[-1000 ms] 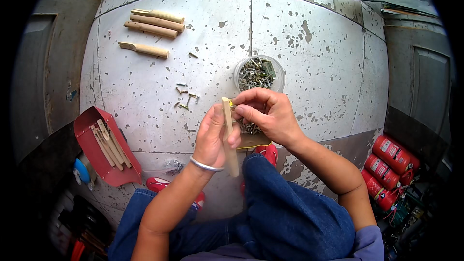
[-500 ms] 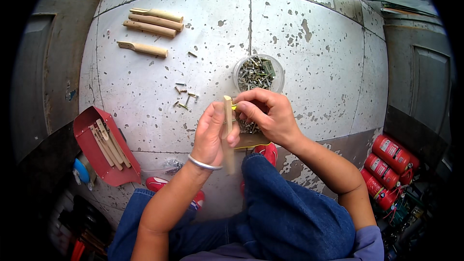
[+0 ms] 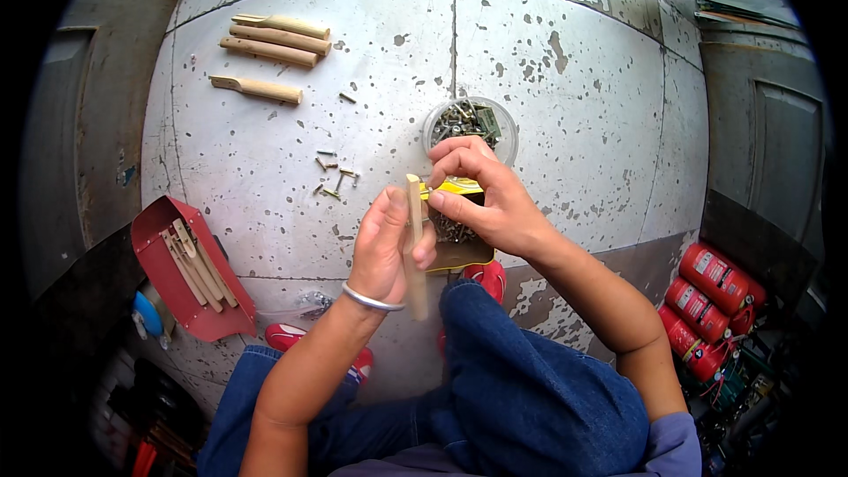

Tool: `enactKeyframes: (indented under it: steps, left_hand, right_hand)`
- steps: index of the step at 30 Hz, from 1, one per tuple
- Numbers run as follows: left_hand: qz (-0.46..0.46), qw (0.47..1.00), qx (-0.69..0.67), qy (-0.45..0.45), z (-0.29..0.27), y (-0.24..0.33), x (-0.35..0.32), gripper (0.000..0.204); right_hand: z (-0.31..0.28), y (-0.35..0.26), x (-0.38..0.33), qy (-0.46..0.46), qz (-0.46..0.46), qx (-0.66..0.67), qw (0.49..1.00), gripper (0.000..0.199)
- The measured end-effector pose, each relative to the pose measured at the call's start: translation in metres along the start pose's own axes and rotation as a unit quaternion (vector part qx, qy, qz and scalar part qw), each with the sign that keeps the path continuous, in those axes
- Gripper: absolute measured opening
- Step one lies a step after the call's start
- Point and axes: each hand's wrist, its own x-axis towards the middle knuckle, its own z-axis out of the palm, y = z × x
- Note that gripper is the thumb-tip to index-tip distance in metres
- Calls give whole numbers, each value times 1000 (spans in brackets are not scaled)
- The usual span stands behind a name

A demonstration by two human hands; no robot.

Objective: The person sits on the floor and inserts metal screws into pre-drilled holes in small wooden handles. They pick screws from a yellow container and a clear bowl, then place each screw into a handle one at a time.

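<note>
My left hand [image 3: 378, 252] is closed around a light wooden handle [image 3: 414, 212], which stands nearly upright with its cut upper end above the thumb. My right hand [image 3: 499, 203] is beside that end, thumb and forefinger pinching a small bolt [image 3: 428, 193] against the handle's side. Its far tip is hidden by the wood. Behind the right hand is a clear round tub [image 3: 512, 137] of mixed screws and bolts. Below it, partly covered by the hand, stands a yellow-edged box [image 3: 468, 256] with more screws.
Several loose screws [image 3: 334, 178] lie on the worn floor left of my hands. Beyond them rest more wooden handles [image 3: 274, 51]. A red tray [image 3: 231, 314] at left holds several wooden pieces [image 3: 196, 269]. Red fire extinguishers [image 3: 698, 309] lie at right.
My right hand's fingers have shifted up and bent differently around the bolt, so more of the yellow-edged box shows. The left hand and handle stay almost where they were.
</note>
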Motion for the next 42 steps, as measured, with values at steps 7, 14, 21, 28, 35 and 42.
enactKeyframes:
  steps: [7, 14, 21, 28, 35, 42]
  left_hand:
    - [-14, 1000, -5, -2, -1, 0, 2, 31]
    - [-13, 1000, -2, -1, -2, -1, 3, 31]
    - [-23, 1000, -2, 20, 6, 3, 2, 28]
    - [-23, 999, -4, 25, 5, 4, 2, 29]
    - [-19, 1000, -3, 23, 0, 2, 2, 30]
    - [-18, 1000, 3, 13, -2, -1, 2, 29]
  right_hand:
    - [-1, 9, -1, -24, 18, 30, 999, 22]
    - [0, 6, 2, -27, 16, 2, 999, 31]
    - [-1, 4, 3, -10, -24, -10, 1000, 17]
    - [2, 9, 4, -14, -2, 5, 1000, 17]
    - [4, 9, 4, -17, 14, 11, 1000, 18]
    - [3, 5, 1, -2, 6, -44, 999, 19]
